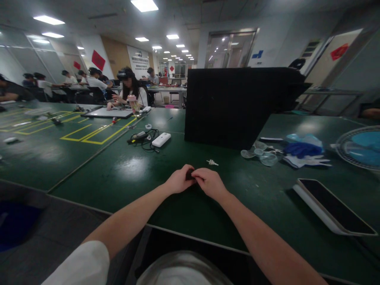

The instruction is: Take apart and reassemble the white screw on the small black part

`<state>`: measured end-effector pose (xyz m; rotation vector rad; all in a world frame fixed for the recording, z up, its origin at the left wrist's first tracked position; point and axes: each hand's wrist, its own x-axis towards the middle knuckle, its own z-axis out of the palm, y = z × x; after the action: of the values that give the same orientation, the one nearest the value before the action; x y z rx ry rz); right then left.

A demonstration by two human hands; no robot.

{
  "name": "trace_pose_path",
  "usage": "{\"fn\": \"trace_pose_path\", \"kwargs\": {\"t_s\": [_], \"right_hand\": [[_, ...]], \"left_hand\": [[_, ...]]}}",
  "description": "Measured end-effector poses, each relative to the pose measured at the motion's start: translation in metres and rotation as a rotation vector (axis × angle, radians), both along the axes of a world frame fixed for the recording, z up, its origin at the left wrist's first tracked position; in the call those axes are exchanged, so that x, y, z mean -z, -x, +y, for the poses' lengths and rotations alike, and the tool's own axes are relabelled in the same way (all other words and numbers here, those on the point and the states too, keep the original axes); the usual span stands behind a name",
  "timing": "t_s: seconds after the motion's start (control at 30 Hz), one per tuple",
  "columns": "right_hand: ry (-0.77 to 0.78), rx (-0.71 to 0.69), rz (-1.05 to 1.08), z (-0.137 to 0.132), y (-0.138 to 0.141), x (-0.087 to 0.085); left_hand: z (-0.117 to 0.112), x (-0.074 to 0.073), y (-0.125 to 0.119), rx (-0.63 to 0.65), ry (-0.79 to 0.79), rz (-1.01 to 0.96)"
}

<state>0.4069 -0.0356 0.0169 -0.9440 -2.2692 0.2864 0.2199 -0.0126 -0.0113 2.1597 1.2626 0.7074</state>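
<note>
No words, brands or numbers can be read with certainty. Several dark lines of writing are carried by a pale wall board (138, 61), below a logo (138, 54), but they are too small to be made out. Nothing legible is shown on the red diamond-shaped sheet (98, 59) at left or the red sheet (339, 52) at right.

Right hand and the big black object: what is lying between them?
In the head view, a small white piece lies on the green table between the right hand and the black object.
</note>
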Motion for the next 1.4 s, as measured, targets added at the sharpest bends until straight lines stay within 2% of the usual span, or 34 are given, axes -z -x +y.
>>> {"fn": "trace_pose_path", "kwargs": {"t_s": [0.1, 0.23, 0.3, 0.4, 0.47, 0.53, 0.6, 0.77, 0.87, 1.0, 1.07, 1.2, 1.3, 1.4], "right_hand": [[-0.093, 0.071, -0.049, 0.005, -0.005, -0.002], [-0.169, 0.374, -0.029, 0.030, -0.029, 0.003], [-0.137, 0.550, -0.060, 0.048, -0.045, 0.013], [0.032, 0.666, -0.183, 0.071, -0.064, 0.030], [0.163, 0.635, -0.275, 0.081, -0.069, 0.038], [0.226, 0.565, -0.334, 0.086, -0.071, 0.041], [0.221, 0.527, -0.347, 0.086, -0.071, 0.040], [0.172, 0.588, -0.293, 0.084, -0.059, 0.028], [0.148, 0.527, -0.339, 0.093, -0.042, 0.022], [0.227, 0.428, -0.391, 0.099, -0.024, 0.015], [0.266, 0.392, -0.329, 0.090, -0.024, 0.009], [0.369, 0.351, -0.168, 0.054, -0.033, -0.009], [0.317, 0.242, -0.194, 0.031, -0.033, -0.020], [0.251, 0.155, -0.267, 0.022, -0.025, -0.021]], "left_hand": [[0.000, 0.001, 0.002, 0.016, 0.010, -0.006], [-0.002, -0.001, 0.002, 0.007, 0.031, -0.012], [-0.003, -0.003, 0.001, -0.001, 0.050, -0.025], [-0.006, -0.008, 0.000, 0.000, 0.078, -0.033], [-0.007, -0.010, 0.000, -0.008, 0.091, -0.020], [-0.008, -0.012, 0.000, -0.022, 0.088, -0.009], [-0.008, -0.013, 0.001, -0.035, 0.076, -0.001], [-0.006, -0.014, 0.002, -0.081, 0.061, 0.026], [-0.004, -0.015, 0.005, -0.127, 0.024, 0.045], [-0.001, -0.017, 0.011, -0.180, -0.009, 0.066], [0.000, -0.019, 0.013, -0.200, -0.015, 0.078], [-0.001, -0.022, 0.014, -0.186, -0.044, 0.094], [-0.004, -0.022, 0.012, -0.144, -0.048, 0.115], [-0.005, -0.020, 0.011, -0.092, -0.062, 0.119]]}}
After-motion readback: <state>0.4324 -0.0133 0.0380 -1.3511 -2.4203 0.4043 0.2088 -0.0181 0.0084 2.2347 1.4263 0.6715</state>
